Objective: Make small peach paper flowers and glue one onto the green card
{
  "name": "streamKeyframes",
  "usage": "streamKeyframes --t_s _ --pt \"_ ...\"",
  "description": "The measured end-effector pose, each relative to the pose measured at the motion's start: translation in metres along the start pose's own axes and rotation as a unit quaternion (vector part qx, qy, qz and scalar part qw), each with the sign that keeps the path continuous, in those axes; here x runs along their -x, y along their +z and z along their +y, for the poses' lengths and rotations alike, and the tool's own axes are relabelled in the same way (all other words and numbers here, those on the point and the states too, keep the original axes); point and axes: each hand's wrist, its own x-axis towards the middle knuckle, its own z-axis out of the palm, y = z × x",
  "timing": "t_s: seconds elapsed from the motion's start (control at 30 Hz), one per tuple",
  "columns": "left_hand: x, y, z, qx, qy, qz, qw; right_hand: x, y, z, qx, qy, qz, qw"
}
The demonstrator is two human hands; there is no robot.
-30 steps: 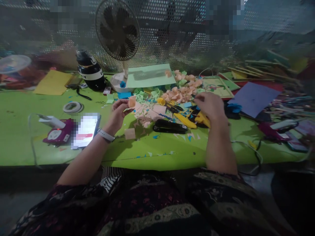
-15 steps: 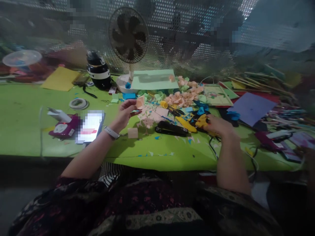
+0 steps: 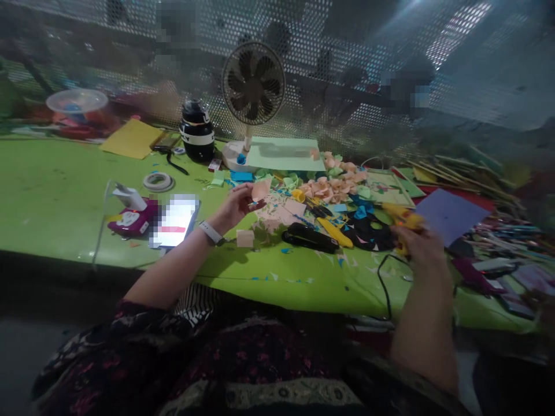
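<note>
Inspection of the tabletop (image 3: 65, 196) found the two hands well apart, each occupied. The left hand (image 3: 237, 205) pinched a piece of peach paper (image 3: 261, 190) between thumb and fingertips, raised above the middle of the tabletop. The paper was gripped at one side, presumably to leave the rest of it uncovered. The right hand (image 3: 424, 245) was wrapped around the handle of a yellow glue gun (image 3: 401, 218), off the tabletop towards its right end; blur hid the exact finger placement. The gun's black cord (image 3: 379, 274) looped towards the near edge, which probably gave it slack.

A heap of peach paper flowers (image 3: 321, 189) sat towards the far edge, likely so the nearer surface stayed usable. A black stapler (image 3: 310, 238) lay between the hands, closer to the near edge, seemingly within reach of either.

As to pose, the left forearm slanted in over the near edge, its wrist, fitted with a watch (image 3: 211, 233), low and the fingers pointing right. The right forearm rose more steeply, with the knuckles uppermost and the gun's front end turned leftward.
</note>
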Motion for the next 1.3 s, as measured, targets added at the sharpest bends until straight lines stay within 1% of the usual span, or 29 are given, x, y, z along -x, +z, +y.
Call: streamKeyframes --t_s 0.03,0.07,0.1,0.13,0.2,0.23,0.27,0.3,0.37,0.43,0.47,0.57,0.67,0.8,0.87,0.9,0.97,1.03,1.07,1.1,1.17,1.23,1.3 --pt "0.0 -0.001 -0.001 -0.004 0.0 -0.008 1.0 0.005 0.002 -0.007 -0.105 0.038 0.004 0.994" --pt "0.0 -0.001 -0.001 -0.01 -0.001 -0.018 1.0 0.01 0.005 -0.016 -0.171 0.06 -0.02 0.983" --pt "0.0 -0.002 -0.002 -0.016 -0.004 -0.027 0.999 0.015 0.009 -0.026 -0.212 0.067 -0.063 0.973" --pt "0.0 -0.003 -0.003 -0.021 -0.009 -0.036 0.999 0.019 0.015 -0.037 -0.234 0.068 -0.089 0.966" --pt "0.0 -0.004 -0.003 -0.024 -0.026 -0.051 0.998 0.029 0.027 -0.061 -0.272 0.052 -0.122 0.953" --pt "0.001 -0.004 -0.004 -0.022 -0.034 -0.056 0.998 0.033 0.034 -0.073 -0.3 0.027 -0.117 0.946" --pt "0.001 -0.004 -0.004 -0.019 -0.042 -0.061 0.997 0.038 0.041 -0.085 -0.316 0.005 -0.118 0.941" --pt "0.002 -0.004 -0.005 -0.018 -0.046 -0.067 0.997 0.044 0.049 -0.096 -0.326 -0.013 -0.132 0.936" --pt "0.002 -0.004 -0.007 -0.022 -0.047 -0.086 0.995 0.056 0.067 -0.114 -0.312 -0.044 -0.203 0.927" --pt "0.003 -0.004 -0.008 -0.037 -0.045 -0.111 0.992 0.067 0.087 -0.127 -0.284 -0.083 -0.265 0.918" --pt "0.004 -0.004 -0.009 -0.043 -0.045 -0.121 0.991 0.072 0.096 -0.13 -0.269 -0.105 -0.283 0.915" --pt "0.004 -0.005 -0.011 -0.056 -0.057 -0.147 0.986 0.083 0.117 -0.134 -0.238 -0.186 -0.288 0.909" --pt "0.006 -0.004 -0.011 -0.068 -0.078 -0.173 0.979 0.086 0.124 -0.129 -0.193 -0.239 -0.3 0.903" --pt "0.01 0.001 -0.01 -0.071 -0.084 -0.197 0.974 0.088 0.123 -0.12 -0.168 -0.253 -0.321 0.897" --pt "0.013 0.004 -0.008 -0.075 -0.082 -0.196 0.974 0.088 0.123 -0.117 -0.171 -0.254 -0.324 0.895" --pt "0.014 0.006 -0.007 -0.083 -0.075 -0.185 0.976 0.087 0.123 -0.115 -0.173 -0.255 -0.321 0.895" --pt "0.017 0.009 -0.006 -0.109 -0.028 -0.136 0.984 0.085 0.122 -0.114 -0.175 -0.26 -0.304 0.9" --pt "0.02 0.012 -0.004 -0.135 0.043 -0.085 0.986 0.082 0.122 -0.113 -0.17 -0.269 -0.275 0.907" --pt "0.022 0.014 -0.003 -0.147 0.073 -0.077 0.983 0.081 0.121 -0.113 -0.165 -0.273 -0.261 0.911" --pt "0.024 0.015 -0.003 -0.158 0.095 -0.081 0.98 0.08 0.121 -0.114 -0.16 -0.277 -0.251 0.914" --pt "0.026 0.018 -0.003 -0.179 0.107 -0.11 0.972 0.079 0.12 -0.114 -0.151 -0.286 -0.24 0.915" --pt "0.028 0.02 -0.005 -0.192 0.09 -0.134 0.968 0.08 0.12 -0.114 -0.15 -0.291 -0.236 0.915" --pt "0.028 0.021 -0.008 -0.191 0.053 -0.154 0.968 0.081 0.121 -0.113 -0.153 -0.295 -0.236 0.913"
